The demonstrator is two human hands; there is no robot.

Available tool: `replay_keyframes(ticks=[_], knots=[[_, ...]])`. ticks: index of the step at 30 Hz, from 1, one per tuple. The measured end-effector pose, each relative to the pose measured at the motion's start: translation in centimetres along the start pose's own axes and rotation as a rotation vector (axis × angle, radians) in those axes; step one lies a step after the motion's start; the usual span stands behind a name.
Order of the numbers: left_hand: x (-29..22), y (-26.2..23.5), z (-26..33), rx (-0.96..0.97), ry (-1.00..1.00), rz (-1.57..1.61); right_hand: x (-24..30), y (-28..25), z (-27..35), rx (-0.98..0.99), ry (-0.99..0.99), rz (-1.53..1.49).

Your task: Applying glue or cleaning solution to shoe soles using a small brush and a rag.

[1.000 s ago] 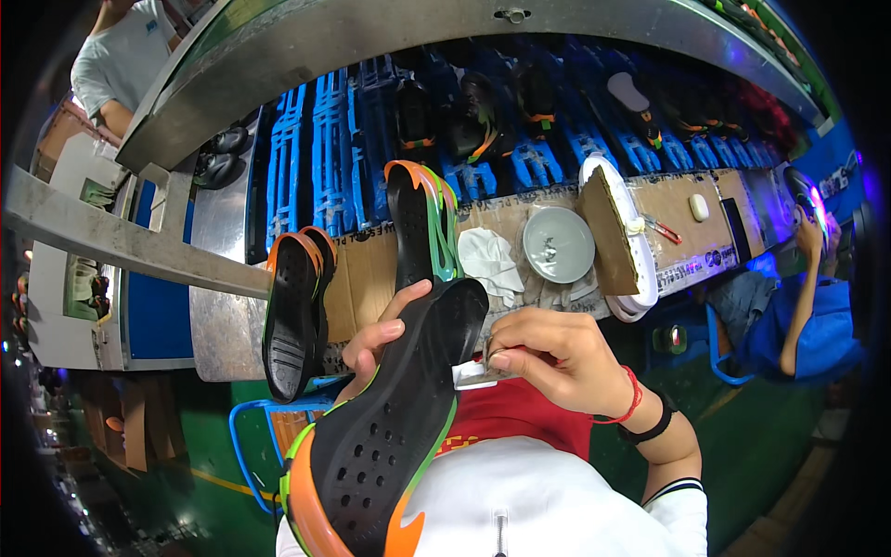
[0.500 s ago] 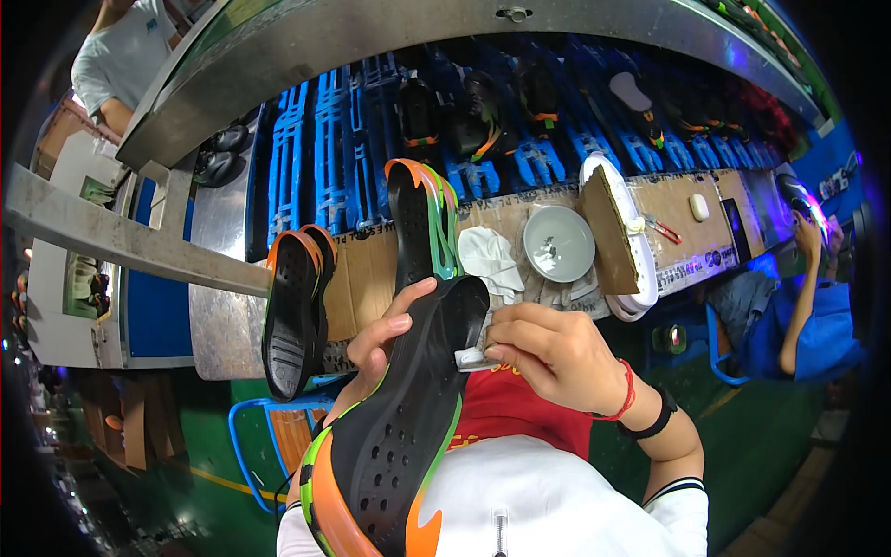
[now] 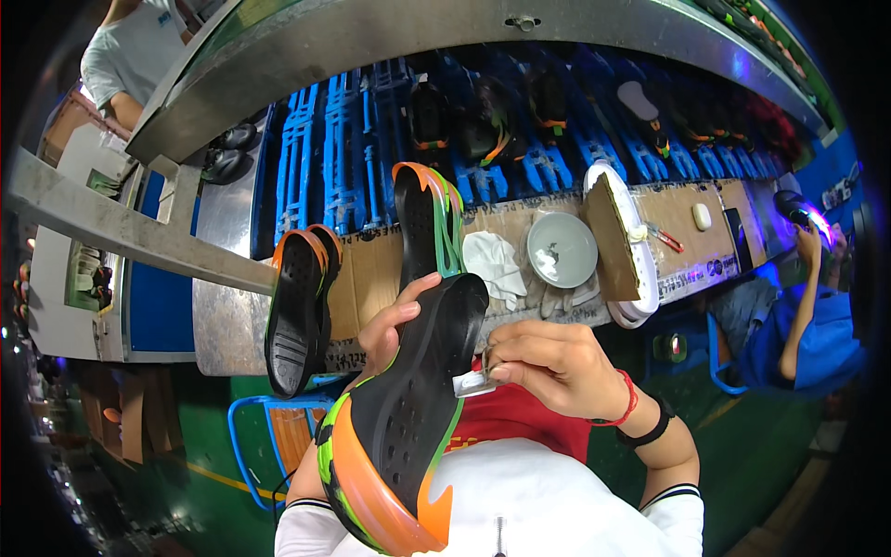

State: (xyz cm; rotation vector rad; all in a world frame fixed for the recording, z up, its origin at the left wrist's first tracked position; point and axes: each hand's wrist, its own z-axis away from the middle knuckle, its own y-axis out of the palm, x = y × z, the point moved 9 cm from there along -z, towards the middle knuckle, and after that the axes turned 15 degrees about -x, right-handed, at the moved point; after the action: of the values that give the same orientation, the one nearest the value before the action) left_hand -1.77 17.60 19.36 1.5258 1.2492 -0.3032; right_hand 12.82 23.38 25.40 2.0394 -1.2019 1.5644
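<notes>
My left hand [image 3: 394,325] grips a black shoe sole [image 3: 408,408] with an orange and green rim, held tilted in front of my chest. My right hand [image 3: 552,367] pinches a small flat brush-like tool [image 3: 473,381] against the sole's right edge. On the cardboard-covered bench [image 3: 371,269] ahead, another black and orange sole [image 3: 297,306] lies at the left and a third sole [image 3: 422,218] stands beside it.
A white cloth [image 3: 492,260] and a round grey dish [image 3: 561,249] sit on the bench, with a white tray [image 3: 622,246] to their right. Blue conveyor racks [image 3: 343,148] carry shoes behind. One person stands at top left [image 3: 130,56], another sits at right [image 3: 807,316].
The sole in my left hand has tipped slightly and my right hand with the tool has slid a little along its edge.
</notes>
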Motion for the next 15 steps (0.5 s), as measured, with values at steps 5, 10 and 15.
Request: replay_keyframes(ticks=[5, 10, 15], knots=[[-0.4, -0.4, -0.3, -0.127, 0.033, -0.635, -0.3, -2.0, -0.1, -0.132, 0.064, -0.091], [-1.8, 5.9, -1.9, 0.329, 0.076, -1.146, -2.9, -9.2, 2.8, -0.666, 0.173, -0.165], [0.1, 7.3, -4.6, 0.279, -0.142, -0.722, -3.8, -13.9, 7.5, -1.022, 0.185, -0.22]])
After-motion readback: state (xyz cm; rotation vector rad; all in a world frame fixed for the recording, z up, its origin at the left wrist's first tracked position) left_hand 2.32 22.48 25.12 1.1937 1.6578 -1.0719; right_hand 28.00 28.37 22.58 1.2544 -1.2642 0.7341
